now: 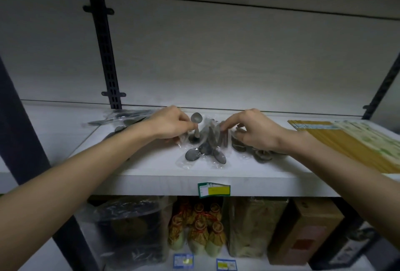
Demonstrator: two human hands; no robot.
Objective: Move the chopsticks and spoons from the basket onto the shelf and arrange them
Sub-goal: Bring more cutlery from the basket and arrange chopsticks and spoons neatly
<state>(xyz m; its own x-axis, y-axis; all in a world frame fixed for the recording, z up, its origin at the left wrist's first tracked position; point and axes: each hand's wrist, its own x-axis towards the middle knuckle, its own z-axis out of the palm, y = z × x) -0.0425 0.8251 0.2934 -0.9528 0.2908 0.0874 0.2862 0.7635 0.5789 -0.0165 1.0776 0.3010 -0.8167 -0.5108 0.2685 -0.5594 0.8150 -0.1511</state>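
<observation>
Our left hand (171,122) pinches the handle of a wrapped spoon (195,126), standing it upright on the shelf (151,175). Our right hand (253,130) rests curled fingertips on the packets of spoons (207,151) lying between the hands; whether it grips one we cannot tell in this dim light. More packets (121,119) lie beyond the left hand, and chopsticks (337,141) past the right wrist. We judge the moving mostly done and the arranging under way; no basket is in view.
</observation>
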